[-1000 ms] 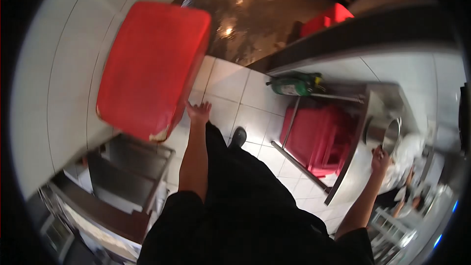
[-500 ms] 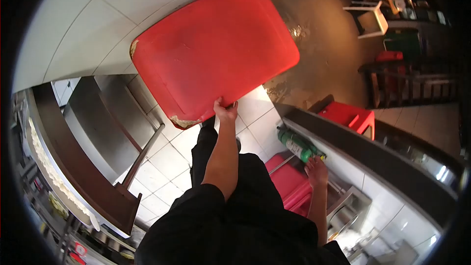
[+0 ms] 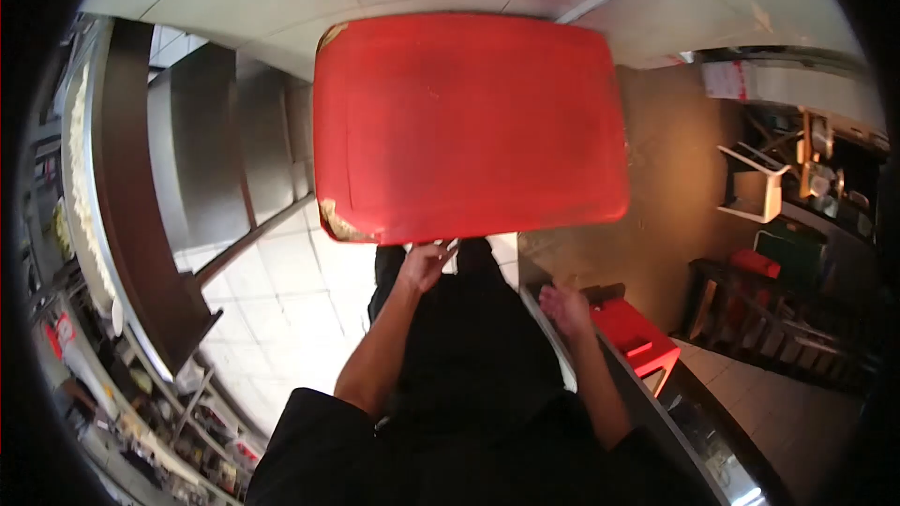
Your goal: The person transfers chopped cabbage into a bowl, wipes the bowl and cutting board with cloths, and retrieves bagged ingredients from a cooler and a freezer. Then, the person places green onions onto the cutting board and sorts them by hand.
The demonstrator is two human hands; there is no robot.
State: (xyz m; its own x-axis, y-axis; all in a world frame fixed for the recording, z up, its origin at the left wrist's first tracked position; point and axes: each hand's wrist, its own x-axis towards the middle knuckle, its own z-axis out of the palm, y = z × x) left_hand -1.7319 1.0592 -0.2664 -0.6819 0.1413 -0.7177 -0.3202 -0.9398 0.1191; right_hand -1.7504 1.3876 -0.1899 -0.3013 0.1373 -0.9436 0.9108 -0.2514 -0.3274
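Observation:
A large red rectangular lid (image 3: 469, 126) with rounded, worn corners lies in front of me, against the pale wall. What stands beneath it is hidden. My left hand (image 3: 427, 267) is at its near edge, left of the middle, with the fingers curled at the rim. My right hand (image 3: 567, 311) hovers to the right above the dark-edged ledge (image 3: 614, 370), its fingers loosely spread and holding nothing. Just beyond it stands a red stool-like piece (image 3: 637, 333).
On the left is a brown-edged counter (image 3: 141, 197) beside steel panels (image 3: 202, 150). White floor tiles (image 3: 281, 309) lie below. To the right are a brown floor (image 3: 670, 150), a white chair (image 3: 755, 192) and a dark wooden rack (image 3: 778, 328). Cluttered shelves (image 3: 187, 422) stand at lower left.
My view has turned, so the lid now looks level and lower. My right hand has moved away from the green cylinder by the wall and up. My left hand stays at the lid's near edge.

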